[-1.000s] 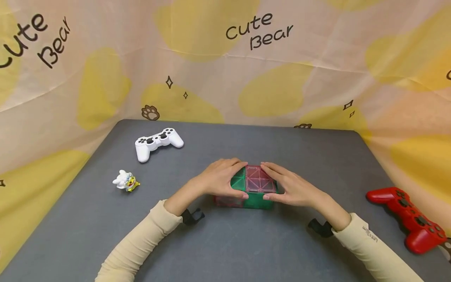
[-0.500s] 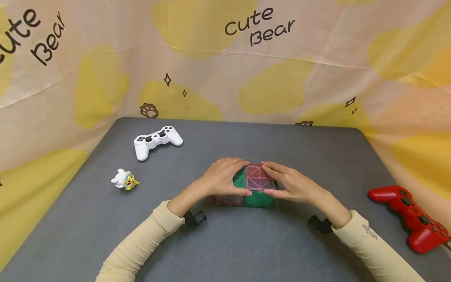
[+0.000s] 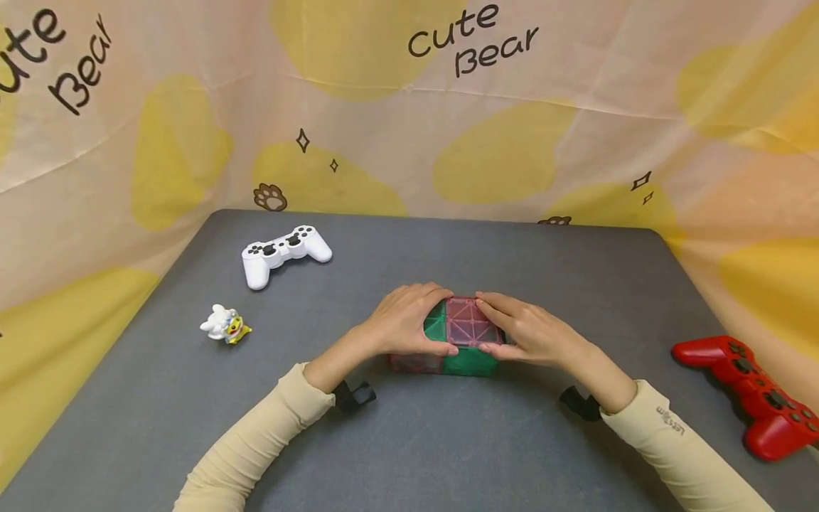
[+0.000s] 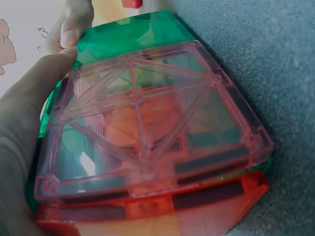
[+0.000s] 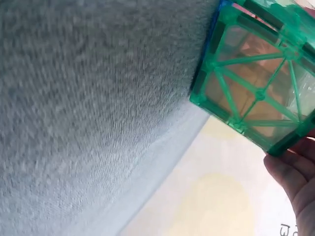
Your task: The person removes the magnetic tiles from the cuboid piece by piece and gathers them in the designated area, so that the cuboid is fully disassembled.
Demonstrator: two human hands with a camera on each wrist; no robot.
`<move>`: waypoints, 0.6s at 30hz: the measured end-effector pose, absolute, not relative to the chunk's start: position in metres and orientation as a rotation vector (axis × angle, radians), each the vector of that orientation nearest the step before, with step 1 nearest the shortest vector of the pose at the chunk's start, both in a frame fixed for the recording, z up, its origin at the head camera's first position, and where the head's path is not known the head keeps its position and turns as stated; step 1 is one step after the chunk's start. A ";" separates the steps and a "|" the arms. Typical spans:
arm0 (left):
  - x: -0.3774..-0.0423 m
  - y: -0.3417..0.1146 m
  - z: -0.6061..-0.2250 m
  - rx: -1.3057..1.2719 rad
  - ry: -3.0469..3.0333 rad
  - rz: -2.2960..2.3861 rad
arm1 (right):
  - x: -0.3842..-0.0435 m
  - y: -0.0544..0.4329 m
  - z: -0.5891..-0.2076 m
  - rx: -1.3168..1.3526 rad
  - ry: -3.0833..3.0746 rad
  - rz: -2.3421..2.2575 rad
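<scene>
Your left hand's grip [image 3: 403, 323] is clamped on the tile block [image 3: 470, 338], thumb along the near top edge and fingers over toward the far side. Your right hand's grip [image 3: 527, 333] is clamped on the block's other end, thumb at the near edge, fingertips at the far one. The two thumb tips lie near each other. On top, the see-through block shows green at left and pink at right; its front runs pinkish at left, green at right. From your right wrist you also catch a sliver of blue along one edge, though too little shows there to tell what it belongs to.

The block sits around the middle of the grey table [image 3: 448, 448]. Black straps [image 3: 354, 395] hang at your wrists, below beige sleeves [image 3: 256, 441]. Well off to your left is a white-and-yellow figurine [image 3: 226, 324], with a white controller [image 3: 281, 252] beyond it. A red controller [image 3: 758, 398] lies at the right edge. Behind everything hangs a "Cute Bear" curtain [image 3: 358, 107].
</scene>
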State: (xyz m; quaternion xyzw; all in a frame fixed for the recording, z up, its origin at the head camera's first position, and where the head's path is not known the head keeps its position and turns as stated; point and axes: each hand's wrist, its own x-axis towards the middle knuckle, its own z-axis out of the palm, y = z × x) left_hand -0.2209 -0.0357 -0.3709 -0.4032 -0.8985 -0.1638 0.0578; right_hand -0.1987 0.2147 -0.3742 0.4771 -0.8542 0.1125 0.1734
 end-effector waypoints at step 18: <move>-0.220 -0.036 -0.371 -1.200 -2.767 -0.477 | -0.224 0.220 -0.369 0.982 -2.547 1.186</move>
